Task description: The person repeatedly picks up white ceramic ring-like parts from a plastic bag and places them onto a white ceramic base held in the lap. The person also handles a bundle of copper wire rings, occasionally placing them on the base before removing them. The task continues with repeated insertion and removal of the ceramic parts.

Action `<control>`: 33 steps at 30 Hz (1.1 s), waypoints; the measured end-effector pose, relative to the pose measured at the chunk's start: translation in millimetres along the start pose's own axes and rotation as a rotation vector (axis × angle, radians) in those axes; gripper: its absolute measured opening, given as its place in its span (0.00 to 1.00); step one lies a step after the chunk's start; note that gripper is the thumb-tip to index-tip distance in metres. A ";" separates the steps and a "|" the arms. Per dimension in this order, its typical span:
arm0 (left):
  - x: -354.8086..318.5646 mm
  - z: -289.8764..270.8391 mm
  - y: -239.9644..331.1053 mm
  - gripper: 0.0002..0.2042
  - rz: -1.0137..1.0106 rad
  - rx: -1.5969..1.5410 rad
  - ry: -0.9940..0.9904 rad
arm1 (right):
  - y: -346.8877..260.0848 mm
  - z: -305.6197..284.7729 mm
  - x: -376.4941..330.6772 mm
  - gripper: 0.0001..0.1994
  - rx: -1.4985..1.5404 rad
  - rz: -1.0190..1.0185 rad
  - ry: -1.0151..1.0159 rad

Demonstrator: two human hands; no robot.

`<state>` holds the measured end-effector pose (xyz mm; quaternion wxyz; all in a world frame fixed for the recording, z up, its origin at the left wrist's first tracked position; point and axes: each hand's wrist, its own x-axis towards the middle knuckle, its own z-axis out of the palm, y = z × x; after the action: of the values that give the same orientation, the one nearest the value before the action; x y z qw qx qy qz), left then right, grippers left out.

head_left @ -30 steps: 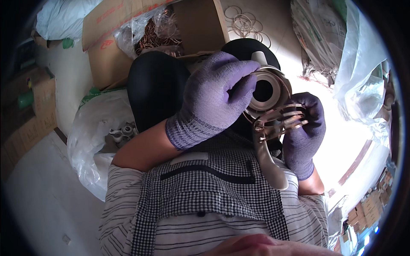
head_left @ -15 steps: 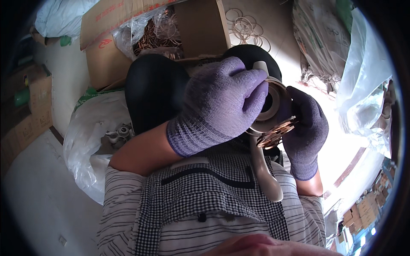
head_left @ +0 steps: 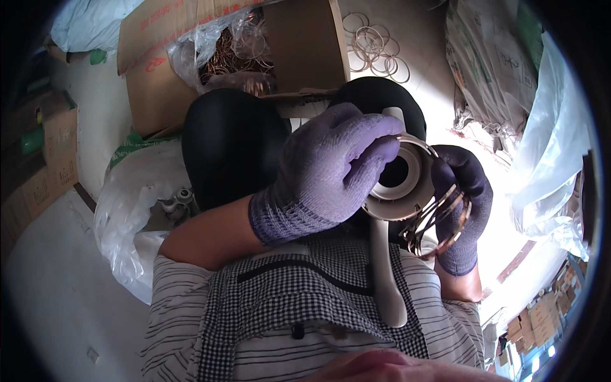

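Observation:
A pale round part (head_left: 384, 207) with a hollow dark centre rests between my knees. A long curved handle (head_left: 387, 280) runs down from it towards my apron, and a shorter arm sticks out at the top. My left hand (head_left: 321, 175), in a purple knitted glove, has thumb and finger closed at the top rim, pinching a thin metal ring (head_left: 417, 141) that lies along it. My right hand (head_left: 470, 197), in a darker-looking purple glove, grips a loose bunch of coppery rings (head_left: 428, 230) beside the part's right side; some of its fingers are hidden.
An open cardboard box (head_left: 305, 48) of coppery rings and clear plastic stands beyond my knees. Several loose rings (head_left: 375, 48) lie on the floor beside it. At left, a clear plastic bag (head_left: 121, 210) contains metal parts (head_left: 178, 202). Sacks (head_left: 487, 70) stand at right.
The round part has shifted slightly downward and its hollow shows more fully. The bunch of rings in my right hand has swung right and fanned apart. My left hand stays at the rim.

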<state>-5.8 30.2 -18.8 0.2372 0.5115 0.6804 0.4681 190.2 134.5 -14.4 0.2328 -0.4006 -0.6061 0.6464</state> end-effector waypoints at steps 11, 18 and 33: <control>-1.0 0.4 -14.1 0.13 0.061 -0.146 0.008 | -7.0 0.0 8.5 0.09 0.229 0.176 -0.074; 0.6 -2.4 -18.5 0.16 0.098 -0.127 -0.050 | 2.9 -3.8 7.9 0.13 0.070 0.005 -0.089; -5.5 -17.1 -36.1 0.51 0.231 0.104 -0.292 | 29.9 -39.8 37.7 0.48 -0.283 -0.573 -0.510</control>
<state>-34.6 17.0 -43.7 0.2514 0.6602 0.5988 0.3774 206.1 183.3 -50.0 0.1881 -0.0705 -0.8144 0.5444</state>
